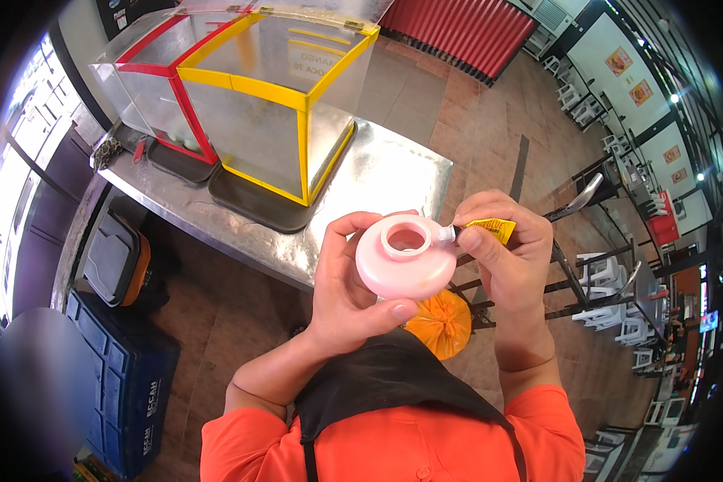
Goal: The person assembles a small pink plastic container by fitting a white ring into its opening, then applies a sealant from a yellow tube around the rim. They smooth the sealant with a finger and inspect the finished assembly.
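My left hand is wrapped round a pink, rounded plastic bottle, its thumb across the lower side. The bottle's wide neck is uncapped and faces up. A small pale spout sticks out of its right side. Between the thumb and fingers of my right hand is a small yellow packet, pinched close to that spout. Something dark shows between packet and spout, too small to make out. Both hands are raised in front of my black apron.
A steel table stands ahead, carrying clear display cases with yellow and red frames. A tied orange bag is below my hands. At left are a blue crate and a grey-lidded bin. White stools stand at right.
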Motion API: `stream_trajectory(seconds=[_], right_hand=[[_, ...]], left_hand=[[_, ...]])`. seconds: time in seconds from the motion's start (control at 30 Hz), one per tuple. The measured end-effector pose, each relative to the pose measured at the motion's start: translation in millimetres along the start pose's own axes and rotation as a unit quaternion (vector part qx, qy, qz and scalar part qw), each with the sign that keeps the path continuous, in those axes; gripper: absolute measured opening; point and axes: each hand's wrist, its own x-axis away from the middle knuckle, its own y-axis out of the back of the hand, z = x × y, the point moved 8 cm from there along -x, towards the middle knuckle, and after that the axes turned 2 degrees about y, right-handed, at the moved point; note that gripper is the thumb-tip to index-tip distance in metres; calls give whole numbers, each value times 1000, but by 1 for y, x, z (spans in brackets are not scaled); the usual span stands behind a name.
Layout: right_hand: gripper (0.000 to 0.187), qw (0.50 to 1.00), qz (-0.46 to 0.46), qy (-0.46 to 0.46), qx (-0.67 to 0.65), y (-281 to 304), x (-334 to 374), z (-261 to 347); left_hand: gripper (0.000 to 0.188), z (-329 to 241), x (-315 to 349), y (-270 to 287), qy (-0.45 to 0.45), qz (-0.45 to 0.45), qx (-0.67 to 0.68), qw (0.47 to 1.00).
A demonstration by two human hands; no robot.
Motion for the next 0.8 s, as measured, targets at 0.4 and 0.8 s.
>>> stream_trajectory(seconds=[0.4, 0.8], right_hand=[[11, 991, -18, 7, -131, 5, 13, -16], [14, 990, -35, 47, -127, 30, 17, -10]], left_hand=[[125, -16, 8, 16, 62, 20, 142, 988], [107, 20, 4, 20, 111, -22, 376, 920]])
